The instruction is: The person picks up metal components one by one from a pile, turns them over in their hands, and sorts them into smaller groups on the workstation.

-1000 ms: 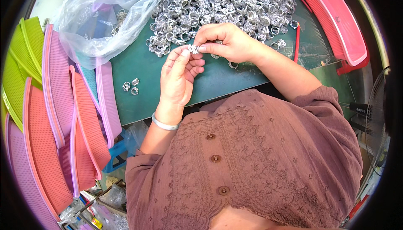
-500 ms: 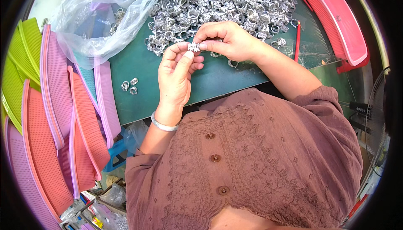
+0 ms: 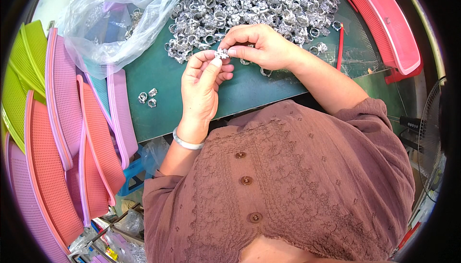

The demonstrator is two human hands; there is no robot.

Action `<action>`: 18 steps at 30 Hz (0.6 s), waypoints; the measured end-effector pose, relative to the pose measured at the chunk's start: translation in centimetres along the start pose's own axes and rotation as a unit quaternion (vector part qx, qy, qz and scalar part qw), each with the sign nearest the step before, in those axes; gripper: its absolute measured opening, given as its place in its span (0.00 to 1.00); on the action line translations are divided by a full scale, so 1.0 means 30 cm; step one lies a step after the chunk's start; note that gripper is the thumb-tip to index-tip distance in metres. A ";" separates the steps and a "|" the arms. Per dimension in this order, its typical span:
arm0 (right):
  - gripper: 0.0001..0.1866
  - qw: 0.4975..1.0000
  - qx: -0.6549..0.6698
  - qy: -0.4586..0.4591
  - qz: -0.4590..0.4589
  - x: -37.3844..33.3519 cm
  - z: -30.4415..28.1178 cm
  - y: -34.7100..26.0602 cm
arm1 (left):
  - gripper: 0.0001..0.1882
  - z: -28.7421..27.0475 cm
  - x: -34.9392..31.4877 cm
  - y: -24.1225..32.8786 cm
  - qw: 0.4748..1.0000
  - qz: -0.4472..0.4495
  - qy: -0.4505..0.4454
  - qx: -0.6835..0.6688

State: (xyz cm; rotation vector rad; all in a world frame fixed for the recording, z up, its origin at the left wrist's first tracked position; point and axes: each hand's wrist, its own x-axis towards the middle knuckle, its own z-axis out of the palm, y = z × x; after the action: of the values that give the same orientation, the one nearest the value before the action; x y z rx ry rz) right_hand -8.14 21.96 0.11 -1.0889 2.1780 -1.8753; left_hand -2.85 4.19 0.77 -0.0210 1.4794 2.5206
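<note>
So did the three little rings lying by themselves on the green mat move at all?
No. The three little rings sit at the same spot on the green mat, just right of the pink tray, as before.

Small workshop for piecework assembly or sorting. Evidence: a green work mat [image 3: 249, 87] carrying a large heap of small silver metal rings [image 3: 254, 3], stacked perforated plastic trays [image 3: 57, 133] (pink, orange, green) alongside, a clear plastic bag [image 3: 110, 18] of parts, and a fan [image 3: 432, 143] at the bench edge.
</note>
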 end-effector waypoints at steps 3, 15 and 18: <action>0.09 1.000 0.000 0.001 -0.004 -0.001 0.000 0.002 | 0.07 -0.002 0.003 -0.003 1.000 -0.001 -0.005 -0.002; 0.08 1.000 -0.011 -0.018 0.000 -0.001 -0.002 -0.014 | 0.06 -0.005 0.003 -0.006 1.000 -0.014 -0.009 -0.012; 0.08 1.000 -0.017 -0.014 -0.005 -0.001 -0.002 -0.011 | 0.06 -0.006 0.002 -0.006 1.000 -0.013 -0.010 -0.012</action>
State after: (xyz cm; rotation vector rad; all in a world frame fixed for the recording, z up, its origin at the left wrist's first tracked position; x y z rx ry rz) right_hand -7.99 22.02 0.41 -1.1256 2.2024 -1.8222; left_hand -2.88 4.13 0.51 -0.0182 1.4330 2.5105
